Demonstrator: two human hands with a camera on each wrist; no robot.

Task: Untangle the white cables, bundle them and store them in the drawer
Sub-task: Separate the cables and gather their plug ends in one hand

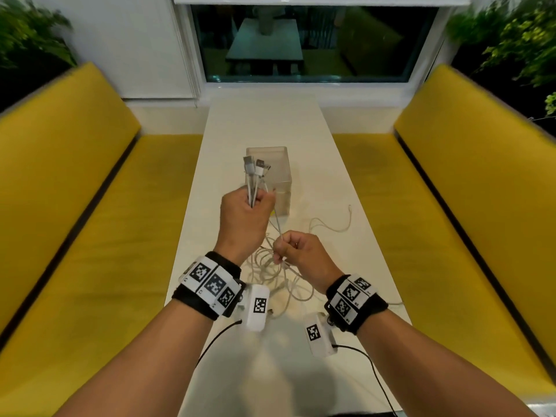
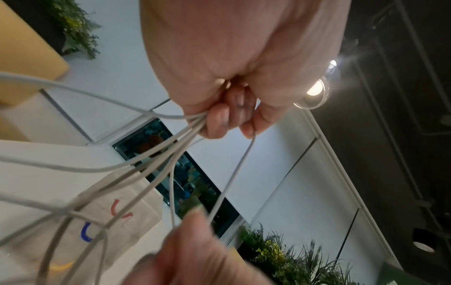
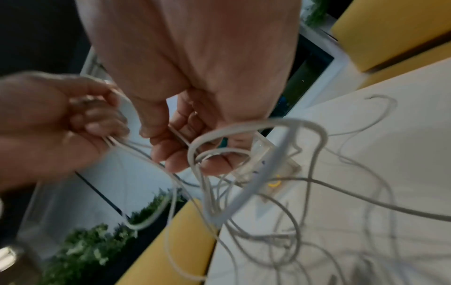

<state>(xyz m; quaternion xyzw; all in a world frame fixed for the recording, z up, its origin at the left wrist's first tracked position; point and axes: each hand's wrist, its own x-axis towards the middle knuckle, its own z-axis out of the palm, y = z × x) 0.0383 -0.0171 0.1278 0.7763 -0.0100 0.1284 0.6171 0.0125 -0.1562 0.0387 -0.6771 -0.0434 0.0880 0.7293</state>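
Left hand (image 1: 245,210) sits just above the middle of the head view, fist closed around a bunch of white cables (image 1: 278,270). Their plug ends (image 1: 255,167) stick up out of the top of the fist, looks like three or four connectors. In the left wrist view the strands fan out from under the curled fingers (image 2: 219,119) toward the lower left of the frame.

Right hand (image 1: 302,254) is lower and a bit to the right, pinching one strand between thumb and fingertips. That strand runs up taut to the left fist. In the right wrist view a loop of cable also goes around the right hand's fingers (image 3: 185,154).

The rest of the cables are a loose tangle on the white table (image 1: 301,124), below and between the hands, with one end (image 1: 349,212) trailing off to the right of center.

Behind the left hand there's a clear plastic box (image 1: 278,182) on the table, right at frame center. It has coloured marks on it: the left wrist view shows red, blue and yellow curved strokes, but I can't read them as letters. No brand readable anywhere. Both wrists wear bands with black-and-white square code tags (image 1: 210,281).

Yellow benches (image 1: 90,206) run along both sides of the table, and there's a dark window (image 1: 313,40) at the top.
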